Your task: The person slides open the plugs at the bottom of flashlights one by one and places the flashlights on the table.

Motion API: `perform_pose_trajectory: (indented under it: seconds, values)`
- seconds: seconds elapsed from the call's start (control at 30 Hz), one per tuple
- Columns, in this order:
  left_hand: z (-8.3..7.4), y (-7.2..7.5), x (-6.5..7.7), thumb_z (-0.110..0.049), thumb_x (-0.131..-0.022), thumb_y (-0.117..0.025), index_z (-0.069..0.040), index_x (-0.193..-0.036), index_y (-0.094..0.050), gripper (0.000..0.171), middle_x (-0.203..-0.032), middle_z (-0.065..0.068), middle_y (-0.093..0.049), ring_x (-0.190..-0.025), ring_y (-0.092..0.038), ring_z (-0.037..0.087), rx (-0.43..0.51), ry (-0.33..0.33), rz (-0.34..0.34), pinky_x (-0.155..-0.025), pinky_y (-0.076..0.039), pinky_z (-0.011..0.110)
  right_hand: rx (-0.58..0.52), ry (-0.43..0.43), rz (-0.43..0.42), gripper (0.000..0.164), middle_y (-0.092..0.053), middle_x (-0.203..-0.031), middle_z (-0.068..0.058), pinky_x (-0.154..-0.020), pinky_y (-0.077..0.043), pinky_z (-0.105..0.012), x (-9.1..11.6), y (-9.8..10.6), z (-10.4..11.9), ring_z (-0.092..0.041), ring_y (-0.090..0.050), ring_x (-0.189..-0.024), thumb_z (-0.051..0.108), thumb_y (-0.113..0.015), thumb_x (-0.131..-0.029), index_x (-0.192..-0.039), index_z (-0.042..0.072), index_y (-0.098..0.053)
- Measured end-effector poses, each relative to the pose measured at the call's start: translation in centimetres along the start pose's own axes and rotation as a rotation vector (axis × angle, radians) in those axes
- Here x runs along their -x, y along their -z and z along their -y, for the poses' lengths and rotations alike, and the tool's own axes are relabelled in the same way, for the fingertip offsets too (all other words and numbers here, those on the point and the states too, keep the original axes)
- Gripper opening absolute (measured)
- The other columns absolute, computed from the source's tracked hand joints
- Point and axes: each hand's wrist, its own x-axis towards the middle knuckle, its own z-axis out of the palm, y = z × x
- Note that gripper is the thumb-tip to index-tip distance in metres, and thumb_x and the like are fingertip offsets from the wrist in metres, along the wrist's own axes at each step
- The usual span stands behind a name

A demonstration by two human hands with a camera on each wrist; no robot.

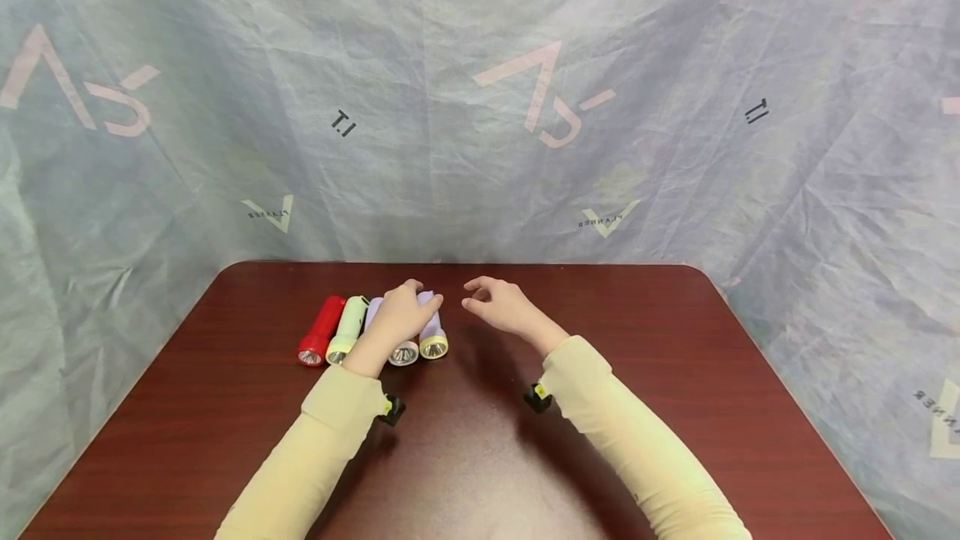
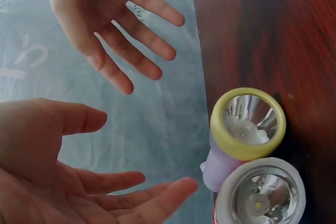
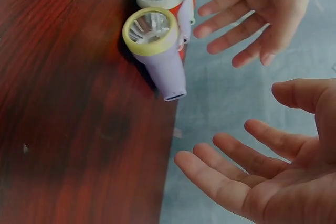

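Note:
Several flashlights lie side by side on the dark red wood table. A red flashlight point(image 1: 322, 330) is leftmost, beside a pale green one point(image 1: 348, 329). A lilac flashlight with a yellow rim point(image 1: 433, 338) lies at the right end; next to it is one with a white rim point(image 1: 403, 353), its body mostly hidden by my hand. My left hand point(image 1: 401, 311) hovers over the row, fingers spread and holding nothing. To the right of the row, my right hand point(image 1: 506, 305) hangs in the air, fingers loosely bent and empty. Both palms face each other in the wrist views.
The table point(image 1: 637, 340) has rounded far corners. Behind it and along both sides hangs a grey printed cloth point(image 1: 420, 165). Each forearm wears a small black wrist camera, one at the left cuff point(image 1: 392, 409) and one at the right cuff point(image 1: 536, 397).

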Motion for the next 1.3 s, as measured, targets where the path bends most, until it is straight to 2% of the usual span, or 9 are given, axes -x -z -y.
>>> perform_pose_trajectory:
  seconds: [0.17,0.43,0.6,0.73,0.8,0.97,1.1,1.2,1.3]
  values:
    - [0.4,-0.1,-0.5,-0.035,-0.093,-0.049,0.008,-0.127,-0.051,0.054,-0.125,0.024,-0.057,-0.116,-0.054,0.037,-0.009,0.032,0.009,-0.095,-0.047,0.048,-0.149,-0.043,0.036,0.036,-0.064,-0.109,-0.010,-0.066,-0.058,-0.036,-0.6,-1.2,-0.2,-0.021,-0.065,-0.084,0.027,-0.058,-0.092,-0.125,0.012,-0.057]
    - [1.4,-1.1,-1.4,-0.031,-0.093,-0.047,0.011,-0.127,-0.049,0.055,-0.126,0.027,-0.055,-0.114,-0.055,0.036,-0.037,0.055,0.045,-0.091,-0.048,0.045,-0.394,-0.164,0.109,0.041,-0.058,-0.123,-0.017,-0.072,-0.058,-0.044,-1.8,-3.0,-0.7,-0.038,-0.057,-0.111,0.022,-0.058,-0.094,-0.132,0.007,-0.051]
    - [1.4,-1.6,-1.7,-0.027,-0.091,-0.050,0.009,-0.111,-0.057,0.042,-0.107,0.023,-0.061,-0.087,-0.059,0.030,-0.048,0.065,0.036,-0.070,-0.051,0.036,-0.499,-0.223,0.141,0.045,-0.055,-0.124,-0.020,-0.077,-0.055,-0.052,-2.4,-4.3,-0.5,-0.042,-0.054,-0.113,0.017,-0.059,-0.093,-0.134,0.003,-0.047]
    - [1.0,-1.8,-1.7,-0.024,-0.090,-0.052,0.002,-0.085,-0.059,0.027,-0.085,0.016,-0.059,-0.068,-0.056,0.025,-0.052,0.070,0.028,-0.055,-0.046,0.028,-0.539,-0.247,0.141,0.045,-0.055,-0.122,-0.020,-0.079,-0.054,-0.054,-2.5,-5.0,-0.5,-0.041,-0.055,-0.109,0.015,-0.059,-0.092,-0.134,0.002,-0.047]
    - [0.9,-1.9,-1.7,-0.023,-0.090,-0.052,0.000,-0.080,-0.058,0.026,-0.080,0.015,-0.059,-0.065,-0.057,0.024,-0.047,0.081,0.031,-0.052,-0.044,0.027,-0.544,-0.253,0.140,0.044,-0.055,-0.121,-0.019,-0.080,-0.054,-0.053,-2.5,-5.2,-0.5,-0.039,-0.056,-0.108,0.015,-0.058,-0.092,-0.133,0.003,-0.047]
    - [0.7,-2.5,-2.1,-0.025,-0.090,-0.053,0.001,-0.084,-0.062,0.028,-0.081,0.014,-0.061,-0.066,-0.058,0.023,-0.061,0.096,0.021,-0.053,-0.046,0.027,-0.553,-0.260,0.130,0.043,-0.058,-0.119,-0.019,-0.082,-0.054,-0.051,-2.7,-5.9,-1.0,-0.033,-0.060,-0.102,0.017,-0.057,-0.092,-0.132,0.003,-0.048]
    - [0.7,-2.9,-2.3,-0.020,-0.089,-0.053,0.001,-0.077,-0.062,0.026,-0.076,0.013,-0.060,-0.064,-0.058,0.024,-0.063,0.094,0.031,-0.052,-0.047,0.029,-0.569,-0.266,0.131,0.043,-0.058,-0.121,-0.018,-0.083,-0.054,-0.049,-3.0,-6.4,-1.4,-0.029,-0.061,-0.100,0.019,-0.056,-0.093,-0.133,0.004,-0.048]
    - [0.6,-3.3,-2.3,-0.017,-0.088,-0.052,0.000,-0.072,-0.060,0.025,-0.076,0.014,-0.060,-0.070,-0.057,0.026,-0.073,0.088,0.032,-0.058,-0.049,0.033,-0.574,-0.262,0.123,0.043,-0.057,-0.120,-0.016,-0.082,-0.055,-0.045,-3.1,-6.8,-1.7,-0.025,-0.061,-0.096,0.018,-0.054,-0.093,-0.133,0.004,-0.048]
    - [0.6,-3.6,-2.5,-0.017,-0.087,-0.051,0.001,-0.075,-0.061,0.023,-0.085,0.017,-0.063,-0.080,-0.059,0.030,-0.080,0.084,0.028,-0.068,-0.051,0.038,-0.580,-0.261,0.104,0.042,-0.058,-0.107,-0.013,-0.079,-0.057,-0.042,-3.3,-7.1,-2.1,-0.018,-0.059,-0.086,0.017,-0.054,-0.093,-0.132,0.002,-0.050]
